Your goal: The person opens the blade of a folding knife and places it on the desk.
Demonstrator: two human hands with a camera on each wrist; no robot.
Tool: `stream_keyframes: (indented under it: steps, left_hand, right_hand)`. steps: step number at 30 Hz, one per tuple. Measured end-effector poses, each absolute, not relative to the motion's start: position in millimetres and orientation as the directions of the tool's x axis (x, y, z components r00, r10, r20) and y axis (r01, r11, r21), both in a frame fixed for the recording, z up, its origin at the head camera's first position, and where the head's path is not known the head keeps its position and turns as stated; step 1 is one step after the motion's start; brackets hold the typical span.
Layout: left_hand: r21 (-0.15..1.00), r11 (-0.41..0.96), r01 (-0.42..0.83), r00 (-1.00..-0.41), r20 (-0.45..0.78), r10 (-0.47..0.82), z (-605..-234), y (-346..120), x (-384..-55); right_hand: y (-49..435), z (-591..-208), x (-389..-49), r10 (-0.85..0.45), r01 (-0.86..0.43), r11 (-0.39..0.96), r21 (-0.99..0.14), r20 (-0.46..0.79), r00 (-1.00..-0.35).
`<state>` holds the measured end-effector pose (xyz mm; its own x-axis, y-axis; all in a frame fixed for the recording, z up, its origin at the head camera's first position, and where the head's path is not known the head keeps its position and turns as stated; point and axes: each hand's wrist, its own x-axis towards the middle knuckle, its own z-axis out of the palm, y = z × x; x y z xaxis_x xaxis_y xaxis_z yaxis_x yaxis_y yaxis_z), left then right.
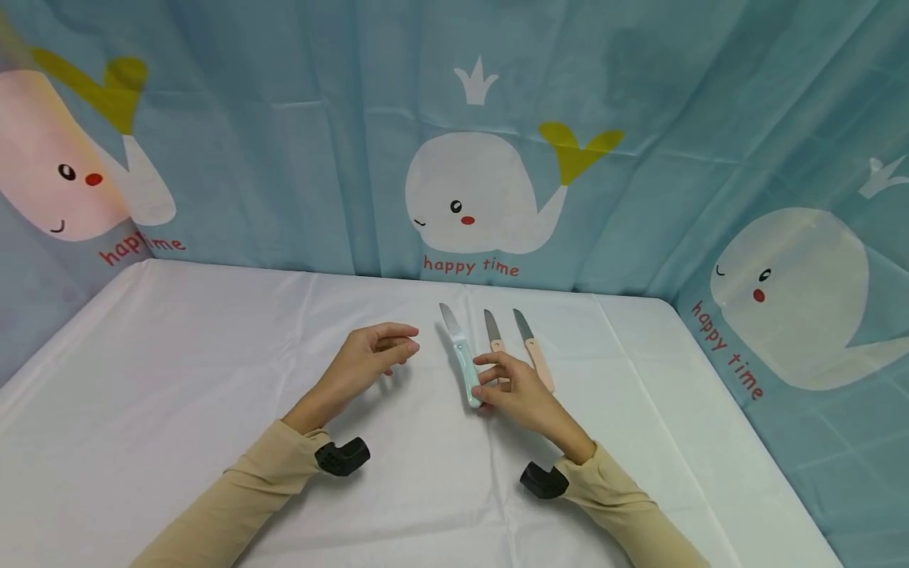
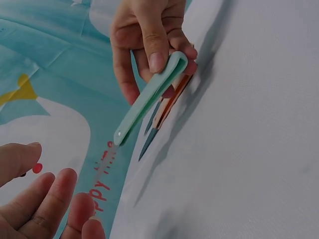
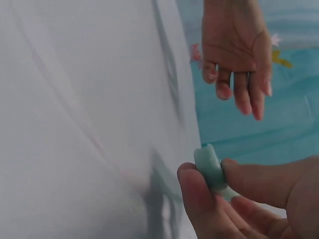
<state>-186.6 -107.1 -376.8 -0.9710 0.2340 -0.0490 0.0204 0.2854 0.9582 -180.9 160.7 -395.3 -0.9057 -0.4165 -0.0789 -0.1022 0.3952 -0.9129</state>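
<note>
A folding knife with a mint-green handle [image 1: 466, 371] is pinched near its handle end by my right hand [image 1: 521, 394], its blade unfolded and pointing away. In the left wrist view the green knife [image 2: 149, 99] hangs tilted above the cloth. My left hand [image 1: 372, 355] hovers to the left of it, fingers loosely bent, touching nothing. Two knives with peach handles lie on the table behind and beside my right hand: one peach knife [image 1: 493, 330] is partly hidden by the fingers, while the other peach knife [image 1: 537, 359] lies farther right. Both have their blades out.
A white cloth [image 1: 213, 355] with creases covers the table. Behind it and along the sides hangs a blue curtain [image 1: 284, 158] printed with whales. Black wrist devices [image 1: 342, 456] sit at both sleeve cuffs.
</note>
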Motion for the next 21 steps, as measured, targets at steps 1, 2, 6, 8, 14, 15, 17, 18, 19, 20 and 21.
stream_keyframes:
  steps: [1,2,6,8,14,15,17,18,19,20,21]
  left_hand:
    - [0.957,0.289,0.034,-0.97,-0.038,0.239,-376,-107,-187]
    - [0.955,0.294,0.042,-0.97,-0.031,0.24,-376,-107,-187]
    - [0.946,0.317,0.07,-0.972,-0.006,0.234,-375,-107,-190]
    - [0.941,0.327,0.083,-0.973,0.005,0.232,-374,-107,-191]
    - [0.925,0.361,0.12,-0.972,0.035,0.233,-370,-110,-195]
    - [0.922,0.367,0.123,-0.972,0.038,0.231,-369,-111,-195]
    - [0.915,0.383,0.128,-0.973,0.041,0.227,-368,-113,-197]
    - [0.911,0.392,0.131,-0.973,0.044,0.225,-367,-114,-198]
    - [0.904,0.404,0.138,-0.974,0.049,0.222,-366,-114,-199]
    - [0.897,0.417,0.147,-0.974,0.056,0.221,-365,-115,-200]
    - [0.889,0.43,0.155,-0.973,0.063,0.22,-364,-116,-201]
  right_hand:
    - [160,-395,-183,-0.404,-0.091,0.394,-0.915,-0.083,-0.911]
    - [158,-395,-185,-0.392,-0.078,0.394,-0.916,-0.09,-0.916]
    - [153,-395,-190,-0.324,-0.038,0.433,-0.901,-0.116,-0.939]
    - [150,-396,-192,-0.282,-0.015,0.461,-0.887,-0.131,-0.95]
    - [143,-395,-193,-0.206,-0.005,0.559,-0.829,-0.133,-0.969]
    - [142,-394,-193,-0.202,-0.009,0.577,-0.817,-0.132,-0.971]
    - [140,-392,-194,-0.203,-0.024,0.613,-0.79,-0.128,-0.971]
    - [139,-391,-194,-0.208,-0.032,0.627,-0.779,-0.127,-0.97]
    - [137,-390,-194,-0.215,-0.044,0.638,-0.769,-0.123,-0.969]
    - [136,-389,-194,-0.218,-0.049,0.65,-0.759,-0.125,-0.968]
    - [135,-389,-194,-0.222,-0.054,0.659,-0.75,-0.126,-0.967]
